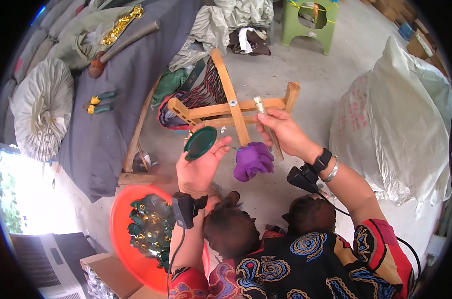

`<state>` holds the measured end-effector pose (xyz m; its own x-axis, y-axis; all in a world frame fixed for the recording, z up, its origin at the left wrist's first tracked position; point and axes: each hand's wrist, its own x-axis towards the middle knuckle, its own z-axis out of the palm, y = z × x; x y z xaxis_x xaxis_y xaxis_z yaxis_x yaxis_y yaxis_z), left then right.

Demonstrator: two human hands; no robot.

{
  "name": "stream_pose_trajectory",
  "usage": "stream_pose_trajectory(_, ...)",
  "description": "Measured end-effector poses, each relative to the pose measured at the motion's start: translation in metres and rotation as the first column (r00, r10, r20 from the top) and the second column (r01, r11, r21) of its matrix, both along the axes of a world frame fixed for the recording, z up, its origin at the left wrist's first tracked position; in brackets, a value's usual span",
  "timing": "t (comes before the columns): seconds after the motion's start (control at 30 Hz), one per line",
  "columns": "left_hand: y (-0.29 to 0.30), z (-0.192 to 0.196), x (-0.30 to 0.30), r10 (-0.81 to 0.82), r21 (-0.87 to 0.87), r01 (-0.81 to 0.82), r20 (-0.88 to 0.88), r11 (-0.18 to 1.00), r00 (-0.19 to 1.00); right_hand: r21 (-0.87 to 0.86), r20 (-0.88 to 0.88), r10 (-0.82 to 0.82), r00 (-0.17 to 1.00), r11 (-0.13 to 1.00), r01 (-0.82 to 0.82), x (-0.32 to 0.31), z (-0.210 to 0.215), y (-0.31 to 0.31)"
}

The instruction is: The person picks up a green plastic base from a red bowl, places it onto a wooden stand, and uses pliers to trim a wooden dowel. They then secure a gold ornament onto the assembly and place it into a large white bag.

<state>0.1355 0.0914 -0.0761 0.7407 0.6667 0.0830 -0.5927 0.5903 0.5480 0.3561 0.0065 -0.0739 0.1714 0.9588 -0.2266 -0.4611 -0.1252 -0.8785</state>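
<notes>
My left hand (200, 167) holds up a round dark green disc (200, 142) by its lower edge. My right hand (284, 133) grips a thin wooden-handled tool (266, 128) with a pale tip, held upright, and a purple cloth (253, 160) hangs below that hand. Both hands sit in front of a small wooden folding stool (229, 108) with a striped fabric seat. Each wrist carries a black device with a cable.
A red basin (125, 239) of green and gold pieces sits at the lower left. A grey cloth-covered surface (116, 99) with a mallet and gold pieces lies to the left. Large white sacks (400, 124) stand right, a green plastic stool (310, 22) at the top.
</notes>
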Motion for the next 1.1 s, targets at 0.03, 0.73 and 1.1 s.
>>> stream_pose_trajectory(0.03,-0.001,0.0,0.001,0.005,-0.013,-0.004,0.009,1.0,1.0,0.0,0.0,-0.013,1.0,1.0,0.013,0.001,0.001,-0.001)
stream_pose_trajectory(0.73,-0.005,0.002,-0.018,0.075,-0.303,-0.113,-0.133,0.946,0.988,0.188,-0.336,0.226,0.914,0.967,-0.17,-0.015,0.028,-0.002)
stream_pose_trajectory(1.1,-0.026,-0.026,0.007,0.024,-0.25,-0.062,-0.151,0.966,0.988,0.12,0.118,-0.046,0.992,0.992,0.032,-0.011,0.012,-0.029)
